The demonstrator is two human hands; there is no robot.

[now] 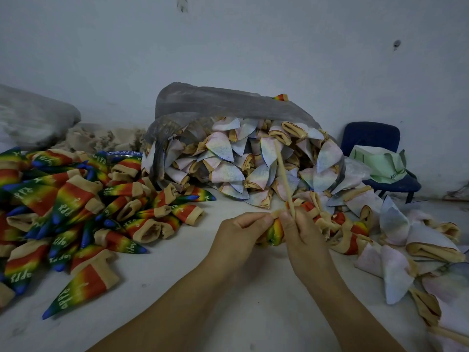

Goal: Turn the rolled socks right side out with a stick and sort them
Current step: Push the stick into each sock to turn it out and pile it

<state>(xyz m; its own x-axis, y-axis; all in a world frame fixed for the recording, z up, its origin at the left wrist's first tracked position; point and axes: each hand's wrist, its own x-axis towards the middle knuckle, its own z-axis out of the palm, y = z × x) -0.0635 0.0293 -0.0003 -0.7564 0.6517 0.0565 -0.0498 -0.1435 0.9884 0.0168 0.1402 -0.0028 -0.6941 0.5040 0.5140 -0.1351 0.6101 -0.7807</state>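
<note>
Both my hands meet over the white surface around one rainbow sock (275, 231) bunched between them. My left hand (238, 237) grips the sock's left side with curled fingers. My right hand (303, 237) pinches the sock's tan cuff together with a thin wooden stick (283, 174). The stick goes into the sock and slants up and away from me. Several turned rainbow socks (76, 214) lie heaped at the left. Pale inside-out socks (228, 158) spill from a grey plastic bag (228, 102) behind my hands and lie scattered at the right (396, 265).
A dark blue chair (373, 141) with green paper (380, 163) on its seat stands at the back right by the wall. Another grey bag (33, 115) lies at the back left. Bare white surface (177, 262) shows between the rainbow heap and my arms.
</note>
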